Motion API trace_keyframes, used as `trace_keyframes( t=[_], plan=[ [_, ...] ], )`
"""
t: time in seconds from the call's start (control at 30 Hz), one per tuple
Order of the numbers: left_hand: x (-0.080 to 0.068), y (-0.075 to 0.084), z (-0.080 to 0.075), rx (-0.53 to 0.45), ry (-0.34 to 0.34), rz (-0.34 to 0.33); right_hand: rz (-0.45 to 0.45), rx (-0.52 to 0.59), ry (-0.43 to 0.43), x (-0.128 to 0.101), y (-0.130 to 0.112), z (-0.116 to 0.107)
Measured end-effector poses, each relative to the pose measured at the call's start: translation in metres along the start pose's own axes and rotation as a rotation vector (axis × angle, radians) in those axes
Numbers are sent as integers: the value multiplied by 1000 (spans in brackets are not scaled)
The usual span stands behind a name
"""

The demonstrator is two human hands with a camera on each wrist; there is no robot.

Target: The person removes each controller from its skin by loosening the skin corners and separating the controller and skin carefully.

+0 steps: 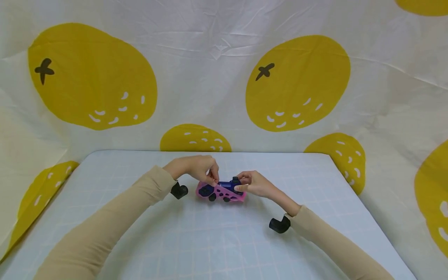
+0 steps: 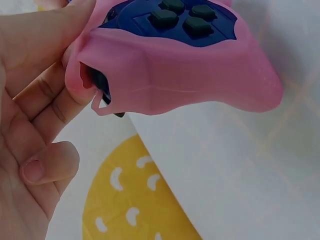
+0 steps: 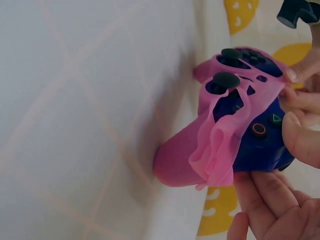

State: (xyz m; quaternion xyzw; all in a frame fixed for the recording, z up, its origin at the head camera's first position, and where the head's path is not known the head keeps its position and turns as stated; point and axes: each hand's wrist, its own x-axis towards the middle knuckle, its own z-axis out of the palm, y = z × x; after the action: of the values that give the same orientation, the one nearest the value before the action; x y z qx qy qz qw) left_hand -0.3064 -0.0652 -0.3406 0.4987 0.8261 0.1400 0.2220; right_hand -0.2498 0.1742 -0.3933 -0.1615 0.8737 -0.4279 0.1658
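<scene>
A dark blue game controller (image 3: 257,152) sits partly inside a pink, rubbery cover (image 3: 182,155), held above the table between both hands. In the left wrist view the cover (image 2: 170,80) wraps the end with the direction buttons (image 2: 172,17). Bunched pink folds lie across the other half, leaving the circle button (image 3: 259,130) and triangle button bare. My left hand (image 1: 200,170) pinches the cover's edge along the controller's far side. With thumb and fingers, my right hand (image 1: 258,184) grips the bare blue end. Both thumbsticks poke out of the cover.
A pale table covering (image 1: 217,237) with a faint grid lies below the hands. Behind it hangs a white cloth (image 1: 199,77) printed with large yellow fruits. Black camera pieces (image 1: 280,224) stick out at both wrists.
</scene>
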Motion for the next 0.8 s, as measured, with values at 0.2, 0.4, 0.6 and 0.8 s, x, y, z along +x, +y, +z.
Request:
trace_keyframes(
  t=[0.2, 0.4, 0.6, 0.8],
  plan=[
    [-3, -1, -1, 8, -2, -40, -1, 1, -3, -1, 0, 0],
    [-5, -4, -1, 17, 2, -73, -10, -11, -6, 0, 0, 0],
    [-9, -4, -3, 50, 15, -72, 5, -37, 0, 1, 2, -2],
    [-11, -4, -4, 69, 17, -81, -23, -37, -6, -1, 1, -3]
  ],
)
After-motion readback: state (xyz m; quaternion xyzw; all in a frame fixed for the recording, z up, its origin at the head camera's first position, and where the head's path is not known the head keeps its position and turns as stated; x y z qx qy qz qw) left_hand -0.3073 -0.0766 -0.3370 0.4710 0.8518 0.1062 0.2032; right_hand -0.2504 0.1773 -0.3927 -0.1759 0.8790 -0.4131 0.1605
